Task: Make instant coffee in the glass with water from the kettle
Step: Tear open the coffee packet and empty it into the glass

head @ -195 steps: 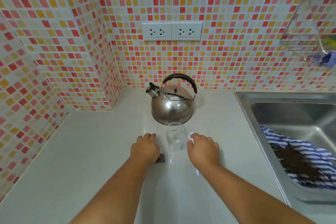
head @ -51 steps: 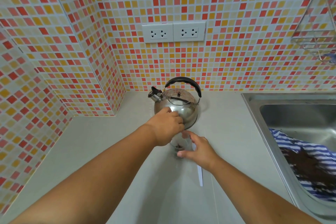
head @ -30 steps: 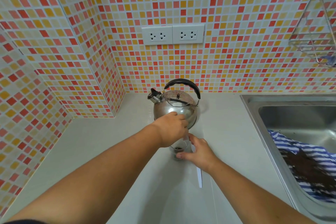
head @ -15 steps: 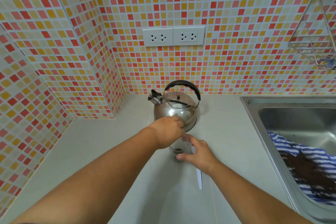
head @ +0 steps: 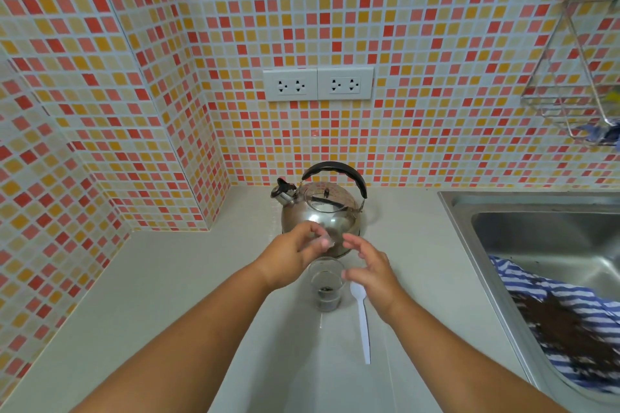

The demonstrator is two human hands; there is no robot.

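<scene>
The tiled wall (head: 100,77) filled the left side, above a pale counter (head: 151,295). At 12 o'clock on the wall sat 2 white sockets (head: 317,84). Below them, the steel kettle (head: 320,208) stood upright on the counter, its spout toward 10 o'clock and its black handle arched over the lid. The left hand (head: 292,253) hovered just above the glass (head: 326,282), fingertips drawn together as if pinching something small and pale; what it was could not be told. The glass stood upright at 6 o'clock from the kettle, close in front of it, with a little dark powder at the bottom. The right hand (head: 370,270) hovered at 3 o'clock of the glass, fingers spread and empty. A white plastic spoon (head: 362,322) lay beside the glass, partly under that hand. Far right, a striped cloth (head: 553,308) lay in the steel sink (head: 503,211), with a wire rack (head: 577,77) above.
</scene>
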